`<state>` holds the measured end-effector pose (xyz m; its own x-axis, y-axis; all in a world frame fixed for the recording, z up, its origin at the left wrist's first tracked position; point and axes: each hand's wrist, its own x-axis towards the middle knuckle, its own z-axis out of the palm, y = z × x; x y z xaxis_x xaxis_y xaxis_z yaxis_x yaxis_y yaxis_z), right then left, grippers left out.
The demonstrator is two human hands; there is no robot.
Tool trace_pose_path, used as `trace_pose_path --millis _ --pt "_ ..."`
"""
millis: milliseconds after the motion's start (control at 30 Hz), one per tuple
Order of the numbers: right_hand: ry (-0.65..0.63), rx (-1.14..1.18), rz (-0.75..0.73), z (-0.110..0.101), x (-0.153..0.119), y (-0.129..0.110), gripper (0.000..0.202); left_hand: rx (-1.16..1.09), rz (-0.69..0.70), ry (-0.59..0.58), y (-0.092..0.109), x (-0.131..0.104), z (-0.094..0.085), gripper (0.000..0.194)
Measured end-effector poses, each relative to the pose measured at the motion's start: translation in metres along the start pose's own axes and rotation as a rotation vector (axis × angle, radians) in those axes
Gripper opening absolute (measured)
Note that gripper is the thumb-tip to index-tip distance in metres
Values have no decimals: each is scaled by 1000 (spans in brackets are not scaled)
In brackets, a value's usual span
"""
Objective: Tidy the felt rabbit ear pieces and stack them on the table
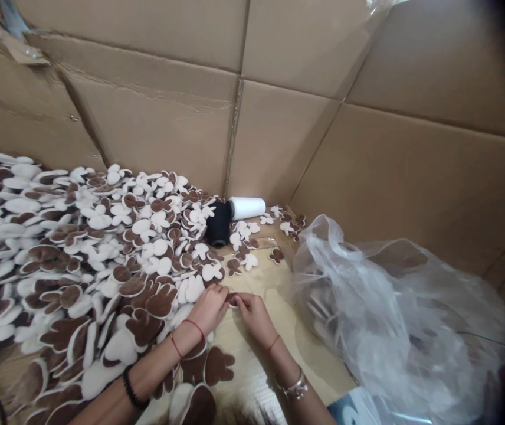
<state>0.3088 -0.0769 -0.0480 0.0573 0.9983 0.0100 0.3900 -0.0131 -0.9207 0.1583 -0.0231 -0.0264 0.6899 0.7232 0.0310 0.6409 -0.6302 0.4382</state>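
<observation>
Between my two hands is a small brown plush piece with a white edge, mostly covered by the fingers. My left hand is closed, its fingertips at the left side of the piece. From the other side my right hand pinches it between thumb and fingers. Close to my left hand lies a heap of brown-and-white plush cutouts, many shaped like rabbit heads. A few larger brown cutouts lie under my left forearm.
A black thread cone and a white thread cone lie behind the hands, among loose cutouts. At right, a translucent plastic bag contains more pieces. Tall cardboard walls stand along the back and right of the pale tabletop.
</observation>
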Motion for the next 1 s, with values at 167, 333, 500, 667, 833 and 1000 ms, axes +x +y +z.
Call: trace_pose_path --millis 167,333,500,667,833,1000 --pt "5 55 19 -3 0 -3 33 -71 7 -1 -4 3 -4 12" --pt "77 206 65 -7 1 -8 26 101 80 -8 1 5 -3 14" --pt "84 315 62 -8 0 -14 20 117 66 17 0 6 0 14" --pt "19 298 35 -4 -3 -19 22 23 25 55 -5 6 0 12" --pt "-30 296 13 1 -3 -20 24 -115 -58 83 -6 6 3 14" --pt "-22 293 23 3 -2 -19 32 -244 -114 99 -7 5 5 13"
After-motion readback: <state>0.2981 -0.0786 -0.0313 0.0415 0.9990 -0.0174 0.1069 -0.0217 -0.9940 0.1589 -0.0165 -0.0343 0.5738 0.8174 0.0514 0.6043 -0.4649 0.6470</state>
